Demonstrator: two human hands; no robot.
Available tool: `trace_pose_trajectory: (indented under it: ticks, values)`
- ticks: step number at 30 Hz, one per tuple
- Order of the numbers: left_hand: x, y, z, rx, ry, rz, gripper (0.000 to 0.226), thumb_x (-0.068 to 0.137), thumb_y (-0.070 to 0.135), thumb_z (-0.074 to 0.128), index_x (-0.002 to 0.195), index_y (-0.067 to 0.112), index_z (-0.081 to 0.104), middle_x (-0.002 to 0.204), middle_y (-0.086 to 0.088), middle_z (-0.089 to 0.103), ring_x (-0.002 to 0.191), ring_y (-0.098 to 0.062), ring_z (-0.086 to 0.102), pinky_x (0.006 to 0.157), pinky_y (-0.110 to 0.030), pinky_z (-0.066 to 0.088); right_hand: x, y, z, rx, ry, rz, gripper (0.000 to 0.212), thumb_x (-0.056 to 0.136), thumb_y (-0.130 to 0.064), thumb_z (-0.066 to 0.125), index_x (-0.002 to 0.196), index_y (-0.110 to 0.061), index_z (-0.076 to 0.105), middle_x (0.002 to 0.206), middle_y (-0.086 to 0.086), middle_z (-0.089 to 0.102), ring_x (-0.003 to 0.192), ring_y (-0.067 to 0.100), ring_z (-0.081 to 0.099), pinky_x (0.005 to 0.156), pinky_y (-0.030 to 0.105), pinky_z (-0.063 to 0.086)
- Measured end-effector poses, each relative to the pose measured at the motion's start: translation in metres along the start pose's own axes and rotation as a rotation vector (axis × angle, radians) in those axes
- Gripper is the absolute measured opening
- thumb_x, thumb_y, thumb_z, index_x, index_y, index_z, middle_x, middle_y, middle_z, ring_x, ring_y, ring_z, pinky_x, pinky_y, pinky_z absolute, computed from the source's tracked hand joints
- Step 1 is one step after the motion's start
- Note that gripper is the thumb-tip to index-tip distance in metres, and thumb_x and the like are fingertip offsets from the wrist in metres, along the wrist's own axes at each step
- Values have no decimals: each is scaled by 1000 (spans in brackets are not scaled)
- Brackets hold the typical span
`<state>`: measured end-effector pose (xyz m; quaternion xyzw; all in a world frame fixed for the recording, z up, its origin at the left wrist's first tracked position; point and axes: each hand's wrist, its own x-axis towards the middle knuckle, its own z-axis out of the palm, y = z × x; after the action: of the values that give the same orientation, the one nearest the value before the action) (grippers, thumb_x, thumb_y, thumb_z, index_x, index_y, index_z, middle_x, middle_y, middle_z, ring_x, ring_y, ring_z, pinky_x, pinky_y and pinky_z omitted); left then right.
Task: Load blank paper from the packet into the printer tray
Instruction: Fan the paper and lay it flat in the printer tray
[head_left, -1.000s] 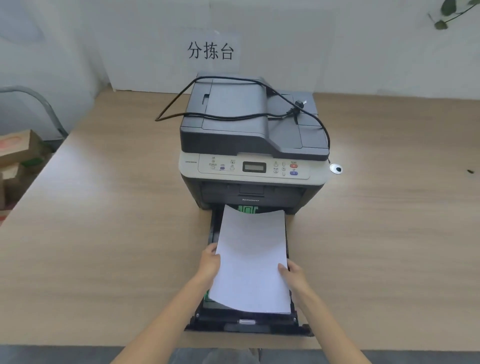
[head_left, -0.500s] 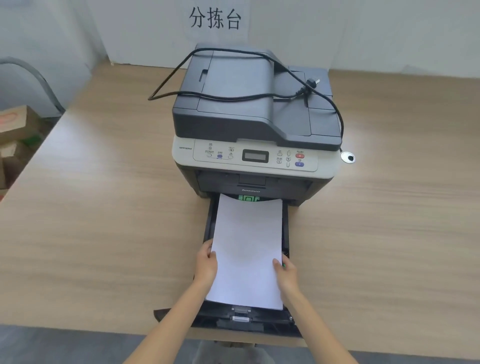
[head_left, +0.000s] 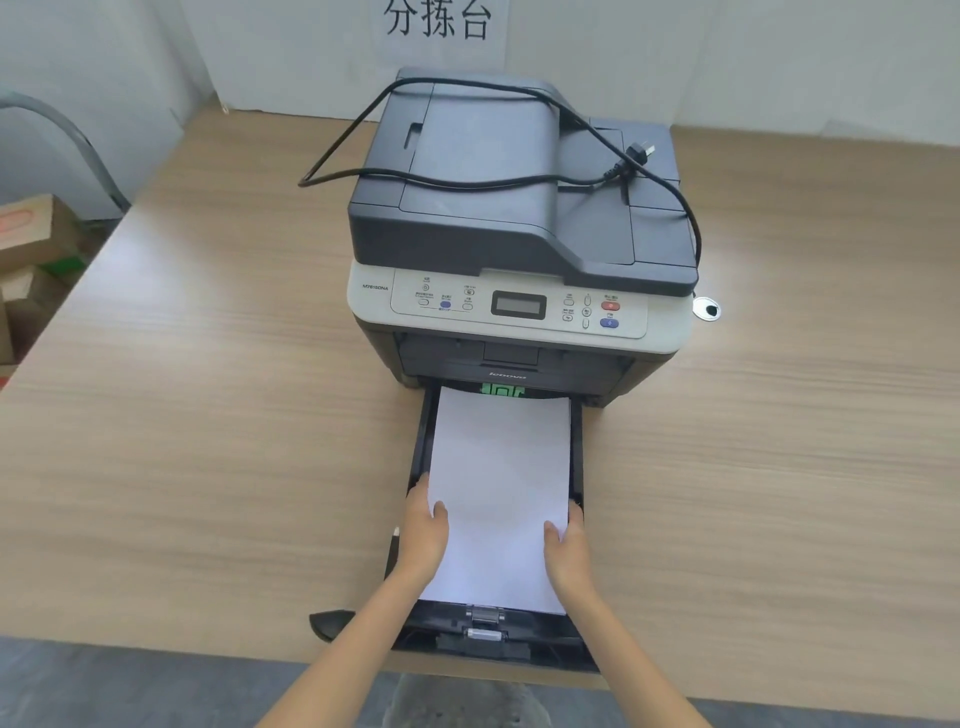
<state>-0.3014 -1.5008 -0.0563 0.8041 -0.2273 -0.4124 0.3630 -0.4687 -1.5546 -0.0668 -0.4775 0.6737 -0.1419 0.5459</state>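
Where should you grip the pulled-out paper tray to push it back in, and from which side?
Grip the paper tray by its near front edge, from the person's side. It overhangs the table there, and the tray slides straight toward the printer.

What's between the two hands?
In the head view, the white paper lies between the left hand and the right hand. Each hand touches one long edge of it, inside the pulled-out tray.
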Motion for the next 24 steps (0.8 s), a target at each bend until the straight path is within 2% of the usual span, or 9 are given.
trace_pose_trajectory:
  ticks: [4, 11, 15, 19, 24]
  values:
    - [-5, -2, 0, 95, 11, 88, 51, 97, -2, 35, 147, 6, 24, 154, -10, 28, 142, -22, 25, 116, -30, 20, -10, 1, -2, -132, -5, -66, 58, 99, -7, 38, 150, -8, 11, 152, 15, 33, 136, 31, 37, 105, 28, 32]
    - [-3, -10, -3, 190, -58, 130, 56, 97, -1, 35, 149, 4, 16, 159, -10, 15, 147, -20, 12, 117, -27, 10, -22, 0, -8, -179, -2, -176, 54, 97, -2, 36, 148, -6, 21, 153, 10, 34, 140, 24, 32, 116, 36, 26]
    - [-2, -16, -1, 254, -151, 107, 57, 97, 1, 36, 149, 4, 12, 160, -10, 8, 148, -20, 6, 117, -25, 4, -31, 5, -3, -296, -7, -226, 57, 97, -4, 37, 148, -1, 14, 156, 13, 24, 144, 24, 22, 118, 31, 19]
    - [-2, -22, 1, 378, -207, 143, 56, 97, 3, 36, 148, 3, 14, 160, -12, 4, 148, -22, 2, 117, -25, 2, -34, 13, 1, -361, 42, -253, 51, 97, -5, 37, 146, 1, 23, 157, 14, 18, 146, 23, 16, 112, 20, 12]
    - [-3, -25, 3, 429, -250, 157, 54, 97, 2, 37, 148, 4, 19, 160, -13, -1, 148, -23, -4, 118, -29, 1, -28, 18, -3, -430, -54, -233, 46, 98, -6, 35, 144, 0, 31, 156, 13, 23, 146, 21, 16, 115, 25, 14]
